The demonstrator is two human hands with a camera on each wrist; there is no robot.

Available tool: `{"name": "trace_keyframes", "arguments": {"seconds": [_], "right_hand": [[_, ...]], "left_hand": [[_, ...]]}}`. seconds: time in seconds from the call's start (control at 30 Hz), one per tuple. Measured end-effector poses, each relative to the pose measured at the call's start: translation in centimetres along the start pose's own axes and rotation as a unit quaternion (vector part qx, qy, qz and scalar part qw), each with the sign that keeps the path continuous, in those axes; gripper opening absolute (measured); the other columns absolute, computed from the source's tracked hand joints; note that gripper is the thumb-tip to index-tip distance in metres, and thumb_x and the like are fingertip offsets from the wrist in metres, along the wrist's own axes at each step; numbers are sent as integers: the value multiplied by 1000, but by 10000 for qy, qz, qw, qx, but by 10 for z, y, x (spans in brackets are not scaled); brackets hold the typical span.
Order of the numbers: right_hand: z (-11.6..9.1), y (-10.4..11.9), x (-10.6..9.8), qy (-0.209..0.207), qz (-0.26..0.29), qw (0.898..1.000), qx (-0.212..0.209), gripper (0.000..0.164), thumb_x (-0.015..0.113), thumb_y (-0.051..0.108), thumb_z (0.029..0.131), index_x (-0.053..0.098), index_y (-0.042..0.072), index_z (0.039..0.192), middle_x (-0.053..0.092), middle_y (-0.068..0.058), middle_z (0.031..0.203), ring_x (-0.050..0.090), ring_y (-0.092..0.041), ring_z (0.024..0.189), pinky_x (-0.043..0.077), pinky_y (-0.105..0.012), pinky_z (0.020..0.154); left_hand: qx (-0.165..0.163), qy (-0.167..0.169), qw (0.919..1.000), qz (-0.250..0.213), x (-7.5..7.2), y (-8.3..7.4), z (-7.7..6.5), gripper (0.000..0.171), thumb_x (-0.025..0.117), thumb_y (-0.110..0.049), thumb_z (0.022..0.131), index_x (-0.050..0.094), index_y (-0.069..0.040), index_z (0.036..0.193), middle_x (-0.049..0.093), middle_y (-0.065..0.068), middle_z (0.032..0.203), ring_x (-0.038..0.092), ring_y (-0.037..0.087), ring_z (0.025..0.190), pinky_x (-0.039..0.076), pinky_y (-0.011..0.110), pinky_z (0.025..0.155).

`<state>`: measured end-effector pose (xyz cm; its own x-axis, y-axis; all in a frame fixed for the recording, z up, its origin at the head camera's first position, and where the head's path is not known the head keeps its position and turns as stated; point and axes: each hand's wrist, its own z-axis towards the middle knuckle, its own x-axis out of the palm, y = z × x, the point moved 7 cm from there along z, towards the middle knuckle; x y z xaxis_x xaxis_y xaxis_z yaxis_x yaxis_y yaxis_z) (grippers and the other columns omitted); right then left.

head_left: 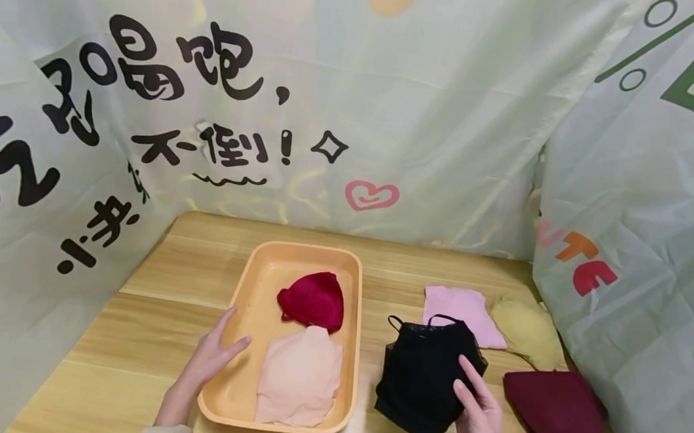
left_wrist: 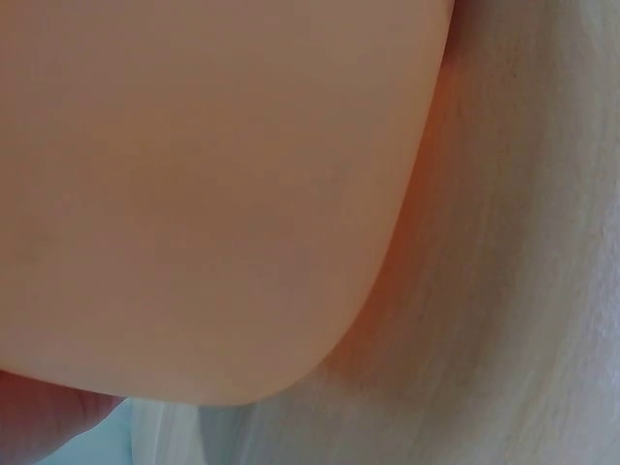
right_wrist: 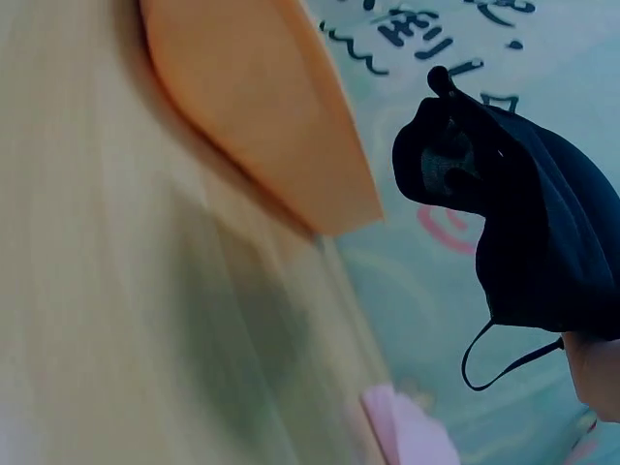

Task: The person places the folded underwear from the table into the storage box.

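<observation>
A folded black camisole (head_left: 422, 379) with thin straps and a sheer edge is held up off the table, right of the tray. My right hand (head_left: 483, 417) grips its right side, thumb and fingers on the cloth. In the right wrist view the camisole (right_wrist: 552, 232) hangs above the wood. My left hand (head_left: 212, 353) lies at the left rim of the orange tray (head_left: 356, 353), thumb and fingers spread apart. Inside the tray sit a crimson bra (head_left: 314, 299), folded into a cup, and a folded pale pink garment (head_left: 299, 379) in front of it.
Right of the camisole lie a folded pink cloth (head_left: 462, 314), a mustard-yellow garment (head_left: 529, 329) and a maroon bra (head_left: 558, 410) with straps trailing forward. Printed curtains (head_left: 450, 150) hang along the back and both sides of the wooden table (head_left: 150, 303).
</observation>
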<state>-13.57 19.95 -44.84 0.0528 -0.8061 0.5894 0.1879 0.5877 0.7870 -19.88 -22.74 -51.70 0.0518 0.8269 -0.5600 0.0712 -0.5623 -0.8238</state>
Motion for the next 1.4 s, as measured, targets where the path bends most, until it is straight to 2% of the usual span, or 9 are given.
{"name": "trace_keyframes", "arguments": {"seconds": [0.13,0.53,0.7,0.93,1.1,1.4], "right_hand": [[5,0,17,212,-14,9997,-81,43,36,-10,93,58,11,124,58,9,121,60,-9,103,49,-21,82],[13,-10,60,836,203,9963,-71,46,37,-12,92,61,13,121,60,4,121,60,-7,101,49,-20,81],[16,-20,76,1037,69,9946,-60,46,39,-12,91,61,15,121,59,6,122,57,-5,105,47,-18,85],[20,-43,99,1180,-440,9917,251,44,46,-8,90,62,22,118,57,10,122,51,-1,109,43,-17,90],[20,-57,112,1266,-551,9893,461,43,49,-6,88,63,23,117,57,12,122,50,0,109,42,-17,90],[18,-86,117,1308,-819,9837,926,43,48,-4,89,64,28,114,58,10,118,53,-2,103,45,-18,86]], "left_hand": [[33,-34,10000,31,-2,-1,1,77,57,-39,88,16,-10,146,21,31,144,25,54,125,25,67,95],[107,-152,9998,109,-4,-3,2,75,58,-35,88,18,-8,145,24,31,143,27,53,125,26,64,97],[84,-113,9999,45,-4,-4,1,76,58,-36,87,17,-9,145,23,30,144,26,52,126,25,64,98],[62,-136,9999,78,-6,-2,-1,76,58,-37,88,17,-8,145,23,30,143,27,53,125,26,64,97],[44,-95,9999,46,-4,-1,-1,76,57,-38,88,17,-9,145,23,31,143,27,53,124,27,65,96],[70,-134,9999,47,-2,-3,0,76,59,-38,87,19,-9,145,24,31,143,29,52,124,27,64,97]]}}
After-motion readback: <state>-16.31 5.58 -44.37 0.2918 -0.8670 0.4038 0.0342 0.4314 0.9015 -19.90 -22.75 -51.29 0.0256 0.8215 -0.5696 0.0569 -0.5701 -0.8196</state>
